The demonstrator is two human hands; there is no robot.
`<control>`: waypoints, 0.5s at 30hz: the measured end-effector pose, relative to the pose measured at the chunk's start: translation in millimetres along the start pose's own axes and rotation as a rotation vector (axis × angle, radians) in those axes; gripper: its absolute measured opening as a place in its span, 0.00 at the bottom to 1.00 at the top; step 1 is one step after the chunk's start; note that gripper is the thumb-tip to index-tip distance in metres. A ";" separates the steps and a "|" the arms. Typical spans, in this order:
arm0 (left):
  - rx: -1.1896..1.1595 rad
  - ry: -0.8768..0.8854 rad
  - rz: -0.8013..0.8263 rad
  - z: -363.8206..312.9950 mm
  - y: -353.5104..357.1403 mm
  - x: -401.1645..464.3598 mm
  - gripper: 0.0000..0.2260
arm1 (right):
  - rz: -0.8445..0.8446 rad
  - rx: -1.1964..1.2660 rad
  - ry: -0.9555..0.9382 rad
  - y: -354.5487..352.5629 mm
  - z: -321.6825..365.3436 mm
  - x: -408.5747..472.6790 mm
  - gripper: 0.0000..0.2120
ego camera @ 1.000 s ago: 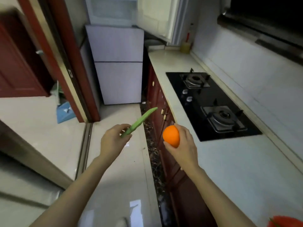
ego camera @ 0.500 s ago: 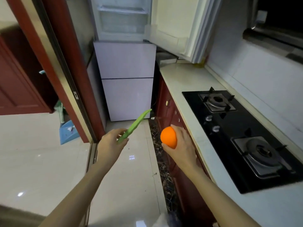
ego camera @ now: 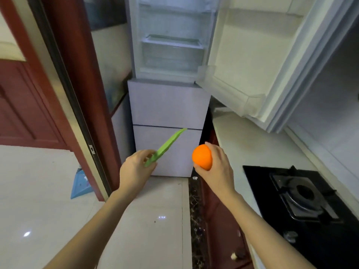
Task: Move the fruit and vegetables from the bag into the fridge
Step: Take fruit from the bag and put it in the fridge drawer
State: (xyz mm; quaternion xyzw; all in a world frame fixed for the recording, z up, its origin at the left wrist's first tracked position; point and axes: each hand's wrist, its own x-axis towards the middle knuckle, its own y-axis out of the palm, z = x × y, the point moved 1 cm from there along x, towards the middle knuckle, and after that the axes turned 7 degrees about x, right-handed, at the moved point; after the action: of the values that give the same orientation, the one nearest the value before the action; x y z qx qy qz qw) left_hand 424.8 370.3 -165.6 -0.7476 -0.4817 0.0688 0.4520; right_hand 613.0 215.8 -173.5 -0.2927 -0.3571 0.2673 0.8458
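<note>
My left hand [ego camera: 136, 167] grips the lower end of a long green vegetable [ego camera: 167, 146] that points up and to the right. An orange [ego camera: 202, 156] sits in my right hand [ego camera: 215, 167], fingers curled round it. Both are held out in front of a white fridge [ego camera: 169, 105]. Its top compartment [ego camera: 171, 47] stands open with bare shelves, its door [ego camera: 252, 61] swung out to the right over the counter. The two lower drawers are closed. The bag is out of view.
A pale counter [ego camera: 250, 144] runs along the right with a black gas hob [ego camera: 303, 199] set in it, red cabinets below. A red door frame [ego camera: 81, 113] stands on the left, with a blue dustpan [ego camera: 80, 183] on the pale tiled floor [ego camera: 151, 220].
The view has closed in on the fridge and tilted up, so the open top compartment now shows. Both hands keep their hold on the vegetable and the orange.
</note>
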 end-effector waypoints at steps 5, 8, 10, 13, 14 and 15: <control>0.019 -0.030 -0.039 25.8 9.9 95.4 0.12 | 0.030 0.018 -0.072 57.7 -1.9 92.4 0.35; 0.024 -0.012 -0.051 43.5 14.8 160.7 0.13 | 0.008 0.023 -0.104 91.5 -0.4 149.8 0.35; 0.023 0.008 -0.064 54.9 15.7 203.9 0.13 | -0.027 0.038 -0.116 108.6 3.3 188.6 0.35; 0.017 0.040 -0.066 67.5 14.3 265.9 0.13 | -0.071 0.026 -0.114 127.5 11.5 244.7 0.35; 0.018 0.045 -0.059 70.4 14.5 286.5 0.13 | -0.086 0.021 -0.118 133.4 13.2 262.9 0.36; 0.014 0.046 -0.059 73.1 15.7 306.7 0.13 | -0.099 0.020 -0.120 139.1 14.5 280.6 0.36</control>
State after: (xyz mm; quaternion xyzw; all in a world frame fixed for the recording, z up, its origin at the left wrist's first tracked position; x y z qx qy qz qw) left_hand 557.2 652.8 -117.7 -0.7314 -0.4925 0.0413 0.4699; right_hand 737.2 501.1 -135.0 -0.2496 -0.4185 0.2456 0.8380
